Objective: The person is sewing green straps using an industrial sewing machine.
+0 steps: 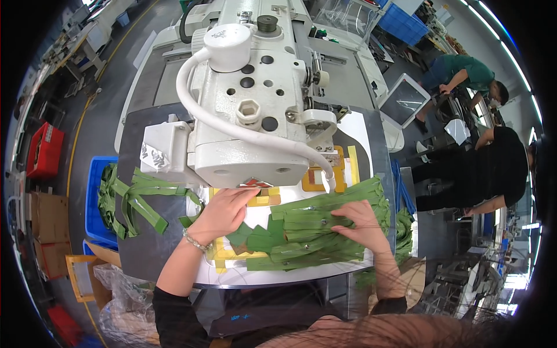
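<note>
A large white industrial sewing machine [249, 156] stands in front of me, its head over the work surface. My left hand [223, 210] lies with fingers stretched out at the yellow-edged template [264, 200] under the machine head; the head partly hides what lies at its fingertips. Green fabric pieces [261, 238] lie just right of that wrist. A layered stack of green fabric straps [307, 246], with small shiny round metal parts, covers the right of the table. Over this stack, the thumb and fingers of my right hand [362, 223] close on the edges of one green strap [299, 221].
More green straps [142, 203] trail over the table's left edge into a blue bin [96, 191]. A second yellow template [325, 181] lies behind the stack. Clear plastic bags [122, 301] and cardboard sit lower left. Two people [470, 168] work at the right.
</note>
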Available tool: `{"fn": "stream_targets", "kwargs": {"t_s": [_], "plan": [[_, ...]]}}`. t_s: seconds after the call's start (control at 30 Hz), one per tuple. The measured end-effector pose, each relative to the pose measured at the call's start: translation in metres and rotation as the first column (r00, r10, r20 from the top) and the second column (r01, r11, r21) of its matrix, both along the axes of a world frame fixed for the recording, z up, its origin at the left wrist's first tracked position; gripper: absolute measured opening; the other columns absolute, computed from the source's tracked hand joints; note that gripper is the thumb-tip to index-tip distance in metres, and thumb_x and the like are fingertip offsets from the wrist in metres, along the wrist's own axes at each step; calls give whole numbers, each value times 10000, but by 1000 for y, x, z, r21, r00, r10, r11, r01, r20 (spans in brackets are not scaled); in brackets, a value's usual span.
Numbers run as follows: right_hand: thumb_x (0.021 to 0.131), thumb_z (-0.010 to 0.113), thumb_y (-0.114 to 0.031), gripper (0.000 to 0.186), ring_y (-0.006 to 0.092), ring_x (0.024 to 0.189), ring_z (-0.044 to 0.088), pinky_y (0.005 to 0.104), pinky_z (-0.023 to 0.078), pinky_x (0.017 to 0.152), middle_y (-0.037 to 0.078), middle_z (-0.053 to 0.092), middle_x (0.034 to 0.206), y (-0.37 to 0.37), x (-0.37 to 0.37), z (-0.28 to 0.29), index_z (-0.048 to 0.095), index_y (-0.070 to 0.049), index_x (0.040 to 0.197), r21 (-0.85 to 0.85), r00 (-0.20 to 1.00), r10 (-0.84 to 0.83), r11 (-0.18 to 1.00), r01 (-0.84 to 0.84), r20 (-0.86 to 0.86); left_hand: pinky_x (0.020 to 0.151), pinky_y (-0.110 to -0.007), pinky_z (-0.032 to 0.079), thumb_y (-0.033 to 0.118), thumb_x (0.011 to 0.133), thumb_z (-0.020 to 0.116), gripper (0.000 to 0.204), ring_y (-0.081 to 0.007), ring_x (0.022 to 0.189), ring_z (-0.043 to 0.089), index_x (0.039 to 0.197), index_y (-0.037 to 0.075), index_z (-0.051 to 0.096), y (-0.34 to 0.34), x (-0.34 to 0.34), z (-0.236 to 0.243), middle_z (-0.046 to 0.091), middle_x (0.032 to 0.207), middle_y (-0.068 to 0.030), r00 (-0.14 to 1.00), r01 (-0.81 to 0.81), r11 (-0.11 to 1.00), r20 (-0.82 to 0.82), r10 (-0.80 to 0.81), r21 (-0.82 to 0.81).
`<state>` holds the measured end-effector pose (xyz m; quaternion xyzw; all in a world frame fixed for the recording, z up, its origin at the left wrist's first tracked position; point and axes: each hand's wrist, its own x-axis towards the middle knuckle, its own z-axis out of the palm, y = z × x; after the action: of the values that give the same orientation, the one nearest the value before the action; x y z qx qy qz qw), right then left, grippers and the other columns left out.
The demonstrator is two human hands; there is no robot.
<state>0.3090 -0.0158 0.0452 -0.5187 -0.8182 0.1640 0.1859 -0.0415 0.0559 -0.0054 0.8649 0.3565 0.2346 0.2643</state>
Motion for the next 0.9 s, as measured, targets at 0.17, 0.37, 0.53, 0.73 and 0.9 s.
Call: {"fn": "stream_targets", "kwargs": {"t_s": [0.17, 0.37, 0.53, 0.73, 0.9], "plan": [[708, 775, -200, 323, 201, 916, 576, 335, 379, 790, 23, 596, 942, 0, -4, -4, 627, -112, 981, 9, 997, 73, 997, -73, 40, 939, -413, 445, -11, 779, 555, 477, -310, 1059, 567, 1251, 53, 556, 0, 5, 6, 614, 1148, -126, 999, -13, 999, 35, 11, 53], [711, 747, -120, 231, 214, 879, 564, 344, 386, 794, 23, 581, 916, 2, -11, -9, 572, -102, 859, -36, 995, 100, 994, -101, -25, 941, -414, 441, 3, 783, 561, 481, -312, 1067, 564, 1261, 57, 553, -1, 1, 4, 610, 1150, -131, 999, -17, 996, 37, 14, 91], [705, 726, -66, 208, 224, 849, 565, 342, 403, 776, 35, 580, 869, 5, -8, -5, 564, -90, 834, -43, 992, 117, 992, -119, -46, 945, -417, 437, 26, 792, 561, 467, -322, 1074, 561, 1258, 53, 556, 0, 4, 5, 608, 1155, -141, 998, -8, 998, 56, 5, 60], [724, 687, -34, 189, 287, 701, 573, 368, 453, 635, 76, 583, 783, 18, -25, -3, 545, -70, 843, -163, 976, -29, 987, -7, -215, 920, -414, 439, 14, 797, 524, 428, -330, 1029, 571, 1223, 22, 560, -3, 2, 7, 606, 1159, -160, 999, -23, 998, 33, 21, 51], [752, 637, -34, 167, 304, 639, 581, 382, 466, 556, 81, 569, 769, 58, -45, -25, 534, -84, 873, 41, 988, 151, 988, -149, -43, 919, -413, 438, 16, 799, 528, 431, -333, 1031, 570, 1229, 23, 559, -1, 1, -2, 604, 1157, -162, 997, -19, 995, 82, 11, 100]]}}
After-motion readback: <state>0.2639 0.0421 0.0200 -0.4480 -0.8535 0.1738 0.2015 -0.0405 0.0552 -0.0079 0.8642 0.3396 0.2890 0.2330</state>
